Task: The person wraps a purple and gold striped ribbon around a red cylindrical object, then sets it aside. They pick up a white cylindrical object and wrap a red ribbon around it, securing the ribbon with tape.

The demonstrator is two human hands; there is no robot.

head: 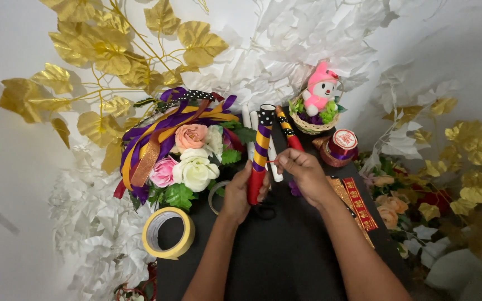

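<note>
The wrapped tube (260, 156) stands nearly upright at the middle of the view, its long axis running from about 6 o'clock at the red lower end to 12 o'clock at the top, leaning only slightly to the right. It is a slim cylinder wound in slanting bands of purple and gold, with bare red at the bottom and a black cap with white dots at the top. The left hand (240, 192) holds it by the red lower part, fingers closed around it. The right hand (303, 173), at 3 o'clock from the tube, has its fingers pinched together on a thin red strand (273, 161) that reaches across to the tube's middle. Behind the tube, towards 12 o'clock, lie white tubes (249, 124) and another banded stick (287, 131) on the black bench (285, 256). At 1 o'clock a small woven basket (311, 125) holds a pink and white plush figure (319, 89) among green and purple tufts. At 9 o'clock sits a bouquet (188, 161) of peach, white and pink roses with purple and gold ribbons. A roll of yellow tape (168, 233) lies at 8 o'clock, and a red ribbon spool (341, 146) at 2 o'clock.
</note>
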